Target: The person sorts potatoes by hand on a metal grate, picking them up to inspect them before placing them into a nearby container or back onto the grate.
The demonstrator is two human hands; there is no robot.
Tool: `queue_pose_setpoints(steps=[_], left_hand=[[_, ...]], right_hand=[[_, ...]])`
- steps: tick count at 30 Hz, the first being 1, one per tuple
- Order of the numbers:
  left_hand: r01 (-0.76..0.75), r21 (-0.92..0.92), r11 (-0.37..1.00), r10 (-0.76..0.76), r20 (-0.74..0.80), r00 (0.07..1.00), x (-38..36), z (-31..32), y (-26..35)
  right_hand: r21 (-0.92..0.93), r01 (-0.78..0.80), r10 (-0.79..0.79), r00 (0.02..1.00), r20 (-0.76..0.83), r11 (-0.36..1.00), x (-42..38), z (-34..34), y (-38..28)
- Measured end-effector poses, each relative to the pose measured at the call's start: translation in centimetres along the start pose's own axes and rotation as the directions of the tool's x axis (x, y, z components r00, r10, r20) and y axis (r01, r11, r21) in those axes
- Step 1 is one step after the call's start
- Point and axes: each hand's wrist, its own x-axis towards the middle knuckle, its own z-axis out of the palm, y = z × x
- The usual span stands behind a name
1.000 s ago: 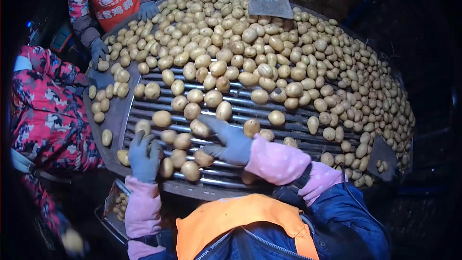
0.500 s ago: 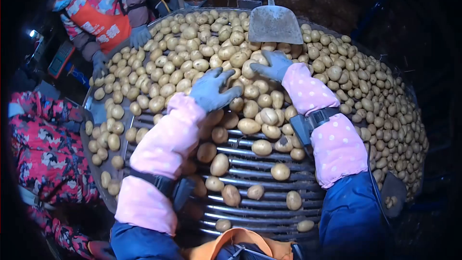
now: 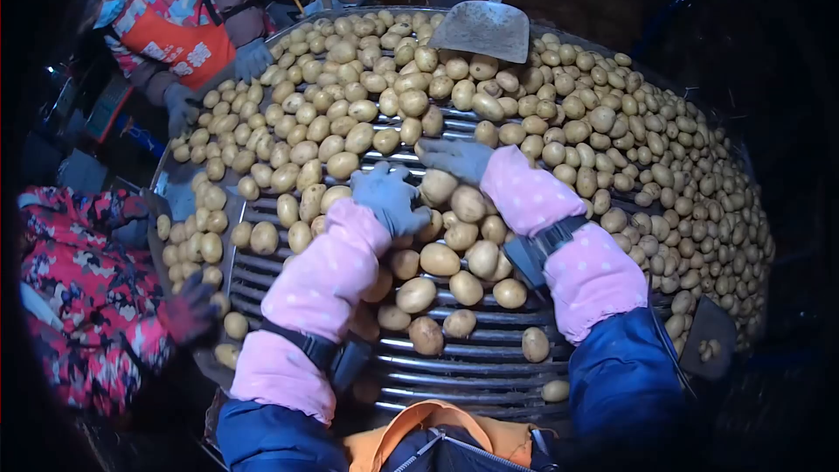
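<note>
Many potatoes lie spread over a round-edged table with metal bars. My left hand, in a grey-blue glove, rests against potatoes near the middle, its fingers apart and curving around their left side. Just beyond and to the right, my right hand lies stretched out flat behind a small cluster of potatoes, fingers pointing left. A pale potato sits between both hands. Neither hand is closed around a potato. Some of the potatoes close to my palms are hidden by my gloves and sleeves.
A metal scoop rests on potatoes at the far edge. Another flat scoop is at the right. A co-worker in an orange apron has gloved hands at the far left rim; another person in a patterned jacket stands at the left.
Both my hands have moved nearer to me, bringing potatoes down the bars and baring bars behind them. The lower-left person's hand has come out over the table's edge.
</note>
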Motion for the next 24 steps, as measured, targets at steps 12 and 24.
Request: queue_pose_setpoints(steps=[12, 24], left_hand=[[0.049, 0.062, 0.997, -0.037, -0.189, 0.981, -25.0, 1.6, -0.5], [0.389, -0.032, 0.921, -0.39, -0.016, 0.921, -28.7, 4.0, -4.9]], right_hand=[[-0.352, -0.183, 0.139, 0.979, -0.146, 0.918, -23.6, 5.5, -14.2], [-0.31, 0.201, -0.242, 0.965, -0.099, 0.929, -12.1, 15.2, -25.6]])
